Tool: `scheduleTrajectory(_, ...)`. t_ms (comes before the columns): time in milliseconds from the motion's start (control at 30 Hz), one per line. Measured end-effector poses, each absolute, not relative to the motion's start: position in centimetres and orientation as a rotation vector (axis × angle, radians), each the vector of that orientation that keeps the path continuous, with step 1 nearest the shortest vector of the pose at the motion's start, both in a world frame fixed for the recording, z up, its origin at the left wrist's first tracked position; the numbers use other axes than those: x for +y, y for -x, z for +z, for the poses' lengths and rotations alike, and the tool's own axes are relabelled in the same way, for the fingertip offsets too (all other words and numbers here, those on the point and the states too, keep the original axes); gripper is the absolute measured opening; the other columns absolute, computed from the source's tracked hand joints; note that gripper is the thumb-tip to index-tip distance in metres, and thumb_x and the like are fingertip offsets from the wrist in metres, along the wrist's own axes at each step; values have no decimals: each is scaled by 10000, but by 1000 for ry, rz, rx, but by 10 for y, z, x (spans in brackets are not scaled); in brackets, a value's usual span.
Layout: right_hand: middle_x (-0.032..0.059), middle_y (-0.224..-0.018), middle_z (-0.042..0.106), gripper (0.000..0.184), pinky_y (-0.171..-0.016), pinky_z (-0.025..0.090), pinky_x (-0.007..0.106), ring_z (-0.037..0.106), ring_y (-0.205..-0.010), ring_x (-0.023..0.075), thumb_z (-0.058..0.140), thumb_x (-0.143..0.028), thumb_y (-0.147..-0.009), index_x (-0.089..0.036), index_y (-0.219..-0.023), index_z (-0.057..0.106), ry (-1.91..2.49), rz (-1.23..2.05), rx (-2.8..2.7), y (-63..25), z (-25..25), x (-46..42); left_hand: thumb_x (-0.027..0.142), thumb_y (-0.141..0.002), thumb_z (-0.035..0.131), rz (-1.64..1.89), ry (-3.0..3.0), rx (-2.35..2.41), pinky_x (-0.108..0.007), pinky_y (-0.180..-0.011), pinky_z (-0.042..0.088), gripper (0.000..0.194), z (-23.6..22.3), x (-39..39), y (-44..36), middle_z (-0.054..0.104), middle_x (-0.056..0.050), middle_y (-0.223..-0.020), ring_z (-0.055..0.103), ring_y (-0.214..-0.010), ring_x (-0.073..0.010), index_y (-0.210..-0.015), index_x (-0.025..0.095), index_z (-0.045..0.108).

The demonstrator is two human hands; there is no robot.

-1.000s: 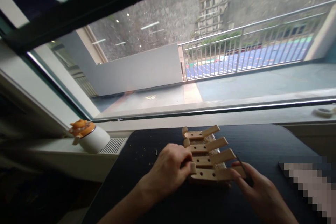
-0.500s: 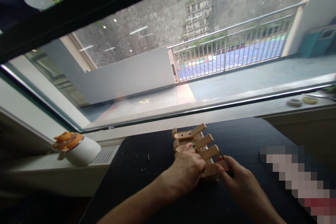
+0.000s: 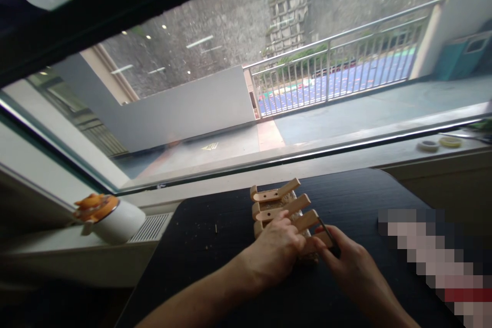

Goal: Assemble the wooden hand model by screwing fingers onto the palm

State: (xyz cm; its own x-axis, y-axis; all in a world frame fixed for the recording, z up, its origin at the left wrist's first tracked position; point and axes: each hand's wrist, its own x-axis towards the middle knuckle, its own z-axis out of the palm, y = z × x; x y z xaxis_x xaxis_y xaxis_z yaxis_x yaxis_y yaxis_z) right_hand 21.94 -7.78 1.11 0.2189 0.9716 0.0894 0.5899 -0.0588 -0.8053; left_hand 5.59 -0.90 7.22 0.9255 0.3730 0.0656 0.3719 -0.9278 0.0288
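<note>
A wooden piece with several peg-like hooks (image 3: pixel 275 193) on a rough, straw-coloured base lies on the dark table. Dark holes show in the arms of the hooks. My left hand (image 3: pixel 282 241) is closed over its nearer part, fingers curled around the wood and partly hidden. My right hand (image 3: pixel 344 252) is closed at the near right end of the piece. It grips a thin, dark metal tool (image 3: pixel 325 229) whose shaft slants up and left towards a hook tip; the handle is mostly covered by the fingers, so its kind is unclear.
A small screw-like piece (image 3: pixel 216 228) and crumbs lie on the black table (image 3: pixel 346 189). A white jar with an orange animal-shaped lid (image 3: pixel 115 220) stands on the left sill. Two tape rolls (image 3: pixel 428 145) lie on the right sill below the window. A blurred patch covers the right.
My left hand has shifted slightly down and right along the hooks, uncovering more of them. My right hand stays in nearly the same place with the tool. The view has shifted slightly.
</note>
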Motion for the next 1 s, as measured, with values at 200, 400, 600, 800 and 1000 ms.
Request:
scheduleTrajectory(200,58,-838,733,311,-619,467,275,689,-770,249,445,-449,-838,-223,-991,595,1723,648,-1470,-221,8,-77,145,-800,555,148,-2977,635,-334,-1037,342,91,69,-8,-52,703,-36,-759,645,-804,-177,-765,158,638)
scheduleTrajectory(400,53,-822,736,305,-600,462,278,689,-755,260,463,-442,-828,-226,-981,612,1735,617,-1471,-222,5,-76,129,-770,569,65,-2942,627,-353,-1020,345,142,71,-1,-52,699,-24,-695,630,-692,-150,-665,170,655)
scheduleTrajectory(600,47,-809,742,282,-559,455,266,695,-730,249,475,-441,-817,-236,-948,618,1710,632,-1439,-222,7,-77,164,-749,604,58,-2874,729,-374,-1006,341,109,76,2,-51,703,-12,-751,635,-783,-170,-693,197,691)
scheduleTrajectory(800,54,-834,742,315,-599,465,283,694,-762,256,443,-476,-834,-233,-971,591,1743,652,-1444,-221,7,-77,190,-763,596,-9,-2934,713,-397,-1005,343,109,75,2,-54,707,-39,-779,639,-810,-191,-720,180,696)
scheduleTrajectory(1000,56,-854,741,330,-629,484,286,694,-801,258,448,-488,-834,-231,-987,587,1733,693,-1453,-224,4,-76,182,-766,604,4,-2881,734,-411,-998,354,103,73,3,-53,715,-34,-789,642,-829,-197,-742,185,704)
